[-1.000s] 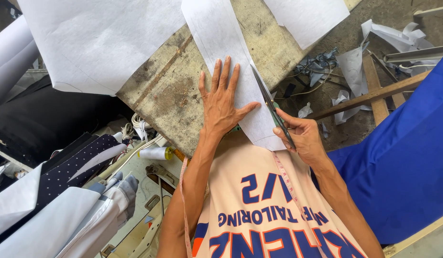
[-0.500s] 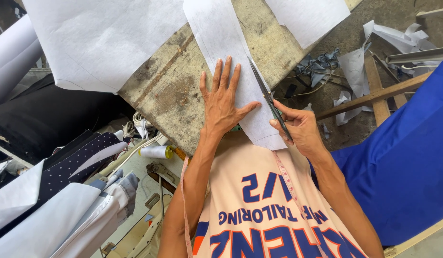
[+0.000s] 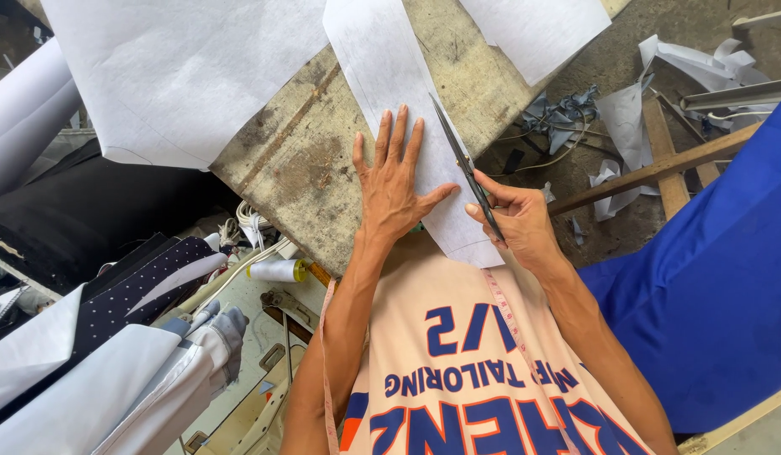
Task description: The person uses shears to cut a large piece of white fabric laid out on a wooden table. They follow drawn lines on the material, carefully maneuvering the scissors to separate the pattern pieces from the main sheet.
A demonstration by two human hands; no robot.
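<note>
My left hand (image 3: 394, 181) lies flat with fingers spread on a long strip of white paper pattern (image 3: 382, 67) that runs across a worn wooden table (image 3: 297, 160). My right hand (image 3: 517, 221) grips dark scissors (image 3: 462, 160), whose blades lie along the right edge of the strip, tips pointing away from me. A pink measuring tape (image 3: 504, 307) hangs round my neck over a peach shirt with blue print.
A large white paper sheet (image 3: 179, 76) lies at the table's left, another sheet (image 3: 534, 29) at the top right. Paper scraps (image 3: 626, 126) and wooden slats (image 3: 660, 164) litter the floor. Blue cloth (image 3: 711, 278) at right; dark and white fabrics (image 3: 112, 337) and a thread spool (image 3: 276, 270) at left.
The scissors have advanced a little farther up the strip's right edge, and my right hand has followed them. My left hand stays pressed on the paper.
</note>
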